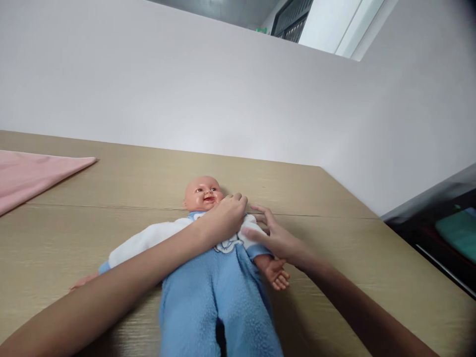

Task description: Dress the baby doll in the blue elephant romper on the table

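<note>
A baby doll [203, 193] lies on its back on the wooden table [111, 188], head away from me. It wears a blue fleece overall [215, 292] over a white top. My left hand [226, 215] rests on the doll's chest just under its chin, fingers curled closed on the clothing at the neck. My right hand [273, 235] lies at the doll's shoulder on my right, fingers stretched out and touching the white sleeve. The doll's own small hand [277, 275] shows below my right wrist.
A pink cloth [29, 176] lies at the table's far left. A white wall [223, 99] rises behind the table. At the right a dark shelf or drawer [439, 218] holds something green [459, 230].
</note>
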Available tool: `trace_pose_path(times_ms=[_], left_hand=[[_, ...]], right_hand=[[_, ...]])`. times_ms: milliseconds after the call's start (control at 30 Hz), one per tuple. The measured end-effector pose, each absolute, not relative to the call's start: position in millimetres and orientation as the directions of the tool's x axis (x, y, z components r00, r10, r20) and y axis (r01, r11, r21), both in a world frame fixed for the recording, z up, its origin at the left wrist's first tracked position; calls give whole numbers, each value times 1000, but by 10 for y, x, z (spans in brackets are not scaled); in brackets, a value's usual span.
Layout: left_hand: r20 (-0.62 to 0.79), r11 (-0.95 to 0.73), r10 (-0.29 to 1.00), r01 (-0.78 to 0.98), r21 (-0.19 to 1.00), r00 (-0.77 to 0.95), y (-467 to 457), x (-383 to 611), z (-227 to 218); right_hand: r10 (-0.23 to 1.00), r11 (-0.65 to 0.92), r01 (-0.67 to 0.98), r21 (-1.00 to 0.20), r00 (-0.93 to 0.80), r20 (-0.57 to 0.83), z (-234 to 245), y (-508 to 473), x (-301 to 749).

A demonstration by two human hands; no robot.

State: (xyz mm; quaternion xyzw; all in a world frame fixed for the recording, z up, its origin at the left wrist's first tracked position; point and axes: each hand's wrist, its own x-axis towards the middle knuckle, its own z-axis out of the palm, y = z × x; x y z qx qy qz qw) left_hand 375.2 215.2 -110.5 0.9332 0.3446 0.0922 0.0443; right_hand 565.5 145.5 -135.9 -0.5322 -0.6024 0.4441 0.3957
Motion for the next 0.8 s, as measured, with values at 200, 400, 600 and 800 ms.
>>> trace_pose_path(times_ms=[200, 400, 600, 800], left_hand=[[374, -701, 597, 688, -187, 710, 2105, 3624, -1032], [319, -702, 631, 696, -154, 707, 2134, 3585, -1019], [397, -749, 629, 659, 76, 669, 2096, 3498, -984], [470, -761, 648, 476, 441, 600, 1723, 3098, -934]], right_hand=[[894, 160, 717, -678, -396, -208, -755, 1318, 6065], [885, 342, 782, -521, -454, -101, -802, 1290, 6257], [926, 306, 822, -481, -374, -50, -961, 1214, 6364], [950, 265, 888, -375, -307, -56, -1246, 1134, 6466]])
